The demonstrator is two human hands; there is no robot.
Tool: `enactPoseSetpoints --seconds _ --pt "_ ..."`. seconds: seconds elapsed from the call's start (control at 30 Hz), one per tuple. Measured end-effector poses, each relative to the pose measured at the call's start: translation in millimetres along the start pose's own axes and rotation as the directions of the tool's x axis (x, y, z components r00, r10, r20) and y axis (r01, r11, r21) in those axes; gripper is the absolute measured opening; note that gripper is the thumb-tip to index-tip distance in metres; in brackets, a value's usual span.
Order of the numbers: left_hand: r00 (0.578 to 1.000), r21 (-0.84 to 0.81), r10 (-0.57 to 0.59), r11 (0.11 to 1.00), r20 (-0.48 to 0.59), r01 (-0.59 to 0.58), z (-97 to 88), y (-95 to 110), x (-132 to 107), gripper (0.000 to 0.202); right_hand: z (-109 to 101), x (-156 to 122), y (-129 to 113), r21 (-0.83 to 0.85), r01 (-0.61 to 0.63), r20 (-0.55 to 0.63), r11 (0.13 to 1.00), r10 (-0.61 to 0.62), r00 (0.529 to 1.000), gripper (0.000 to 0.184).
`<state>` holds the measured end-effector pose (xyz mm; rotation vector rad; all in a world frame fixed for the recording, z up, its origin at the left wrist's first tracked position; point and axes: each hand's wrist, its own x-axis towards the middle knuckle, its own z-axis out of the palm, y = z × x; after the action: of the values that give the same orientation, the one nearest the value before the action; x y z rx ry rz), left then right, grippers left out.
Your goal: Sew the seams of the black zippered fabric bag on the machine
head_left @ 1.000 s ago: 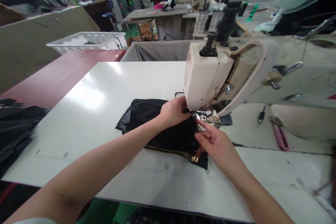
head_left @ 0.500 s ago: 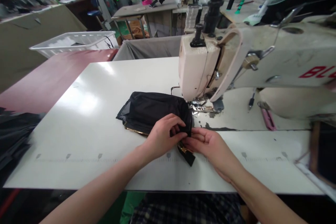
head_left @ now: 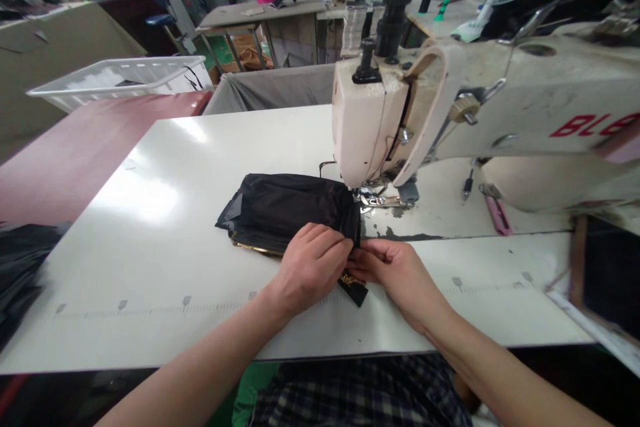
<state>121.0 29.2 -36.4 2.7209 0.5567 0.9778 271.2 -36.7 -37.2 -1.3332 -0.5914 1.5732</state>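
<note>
A black fabric pouch (head_left: 295, 203) with a gold-toothed zipper (head_left: 253, 248) lies flat on the white sewing table (head_left: 165, 267). Its right edge reaches the presser foot (head_left: 365, 200) of the sewing machine (head_left: 367, 120). My left hand (head_left: 315, 263) grips the pouch's lower right corner with curled fingers. Close beside it, my right hand (head_left: 387, 263) pinches the same corner from the right. Below the fingers, the zipper's end tape (head_left: 356, 293) with gold metal sticks out. The fingertips of both hands are partly hidden in the folds.
Pink-handled thread snips (head_left: 497, 213) and a small dark-tipped tool (head_left: 469, 183) lie right of the needle area. A dark flat panel (head_left: 607, 280) stands at the right edge. Behind the table's left are a white plastic basket (head_left: 120, 83) and a red surface (head_left: 100, 140). Black fabric (head_left: 25, 267) hangs at left.
My left fingers have closed down further over the pouch's corner, and my right hand stays pinched beside them. The pouch remains at the presser foot. The whole view has shifted slightly.
</note>
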Motion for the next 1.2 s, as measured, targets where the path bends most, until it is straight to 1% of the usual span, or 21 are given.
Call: enactPoseSetpoints --seconds 0.03,0.1,0.17,0.23,0.33,0.57,0.7,0.8,0.9,1.03,1.1,1.2 --pt "1.000 -0.004 0.000 1.000 0.022 0.000 -0.4 -0.2 0.1 0.012 0.1 0.2 0.1 0.001 -0.001 -0.001 1.000 0.001 1.000 0.027" --pt "0.996 -0.072 -0.064 0.995 0.067 0.069 -0.7 -0.2 0.4 0.013 0.2 0.5 0.4 0.003 -0.005 -0.005 1.000 0.005 1.000 0.026" --pt "0.990 -0.132 -0.117 0.983 0.077 0.126 -0.5 0.1 0.3 0.014 0.2 0.4 0.7 0.006 -0.009 -0.009 1.000 0.009 1.000 0.026" --pt "0.994 -0.107 -0.092 0.990 0.051 0.097 0.3 0.7 -0.4 0.015 0.4 -0.2 0.7 0.011 -0.013 -0.013 1.000 0.013 1.000 0.026" --pt "0.999 -0.006 -0.017 1.000 0.031 0.017 1.4 2.2 -1.9 0.016 1.2 -1.7 0.0 0.023 -0.020 -0.014 1.000 0.021 1.000 0.027" --pt "1.000 0.061 -0.010 0.998 0.002 0.010 0.1 7.3 -1.6 0.017 1.6 -4.9 -2.2 0.056 -0.030 -0.038 0.998 0.032 0.999 0.029" --pt "0.997 0.002 -0.063 0.998 0.032 0.063 0.7 7.4 -1.7 0.018 1.2 -5.2 -2.9 0.079 -0.031 -0.042 0.996 0.034 0.999 0.027" --pt "0.996 -0.058 -0.091 0.994 0.013 0.092 2.7 5.5 -3.2 0.018 1.6 -5.1 -4.2 0.086 -0.040 -0.049 0.995 0.044 0.998 0.027" --pt "0.996 -0.090 -0.093 0.992 0.007 0.093 3.8 3.6 -3.9 0.019 1.7 -5.6 -6.0 0.095 -0.053 -0.047 0.994 0.058 0.997 0.025" --pt "0.992 -0.110 -0.118 0.986 0.052 0.123 0.9 2.6 -1.9 0.012 1.1 -6.5 -8.9 0.091 -0.081 -0.037 0.993 0.085 0.996 0.021" --pt "0.985 -0.132 -0.155 0.978 0.075 0.164 -1.1 2.3 -1.3 0.009 0.7 -7.1 -10.7 0.092 -0.097 -0.027 0.991 0.100 0.995 0.019" --pt "0.968 -0.167 -0.241 0.954 0.068 0.249 -1.5 1.7 -2.4 0.007 -0.7 -8.7 -14.4 0.103 -0.096 -0.039 0.990 0.100 0.994 0.017"
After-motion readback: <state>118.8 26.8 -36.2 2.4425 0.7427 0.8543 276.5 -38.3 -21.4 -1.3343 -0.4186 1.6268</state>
